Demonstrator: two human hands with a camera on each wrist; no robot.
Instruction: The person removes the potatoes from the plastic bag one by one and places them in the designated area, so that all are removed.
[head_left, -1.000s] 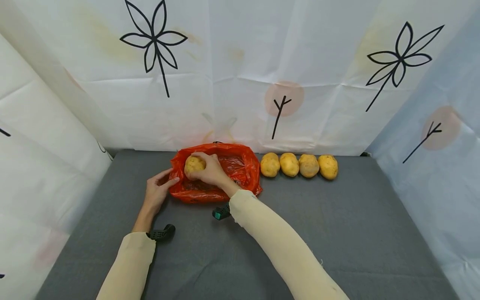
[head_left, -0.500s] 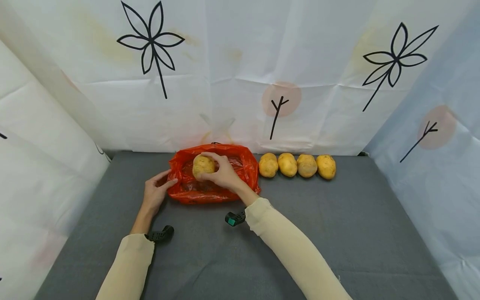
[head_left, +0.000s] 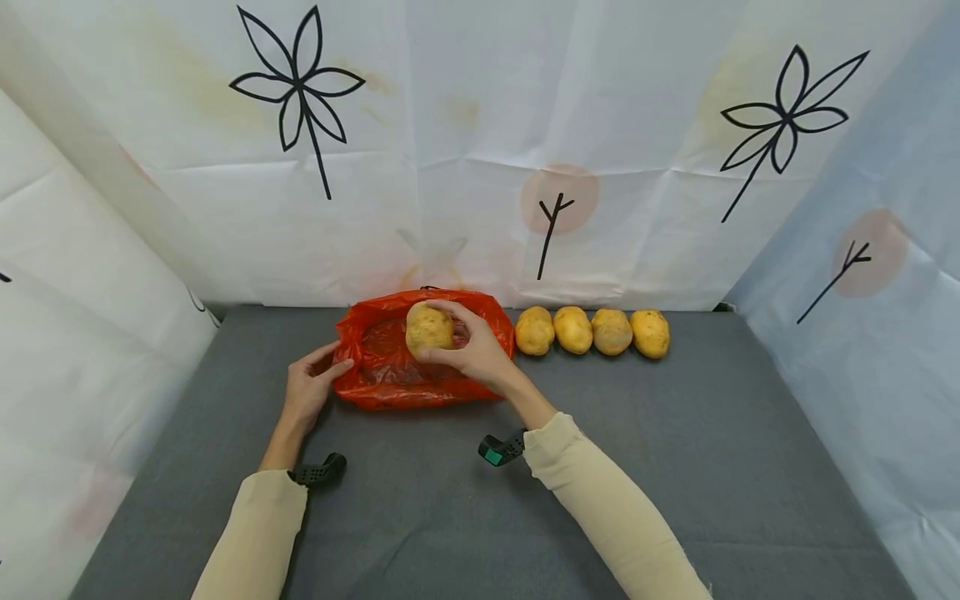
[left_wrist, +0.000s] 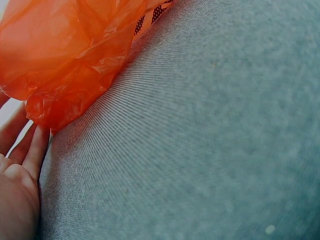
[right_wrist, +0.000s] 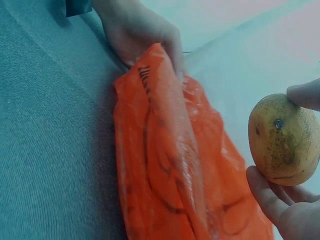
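A potato (head_left: 428, 331) is gripped between the thumb and fingers of my right hand (head_left: 482, 357), over the open mouth of a red plastic bag (head_left: 397, 395). In the right wrist view the potato (right_wrist: 283, 140) shows dark blemishes and hangs apart from the bag (right_wrist: 160, 160). My left hand (head_left: 304, 390) pinches the bag's left rim between thumb and fingers. The left wrist view catches the fingers (left_wrist: 37, 150) against the crinkled bag (left_wrist: 65, 55). Whatever lies deep in the bag is hard to make out.
Several potatoes (head_left: 573, 331) stand in a row at the back of the grey cloth-covered table (head_left: 637, 467), right beside the bag. A white patterned curtain (head_left: 465, 125) rises behind the table and along both sides.
My right hand has moved to the right with the potato, from the bag's left part to over its middle. The left hand keeps its hold on the rim. The head view has shifted slightly.
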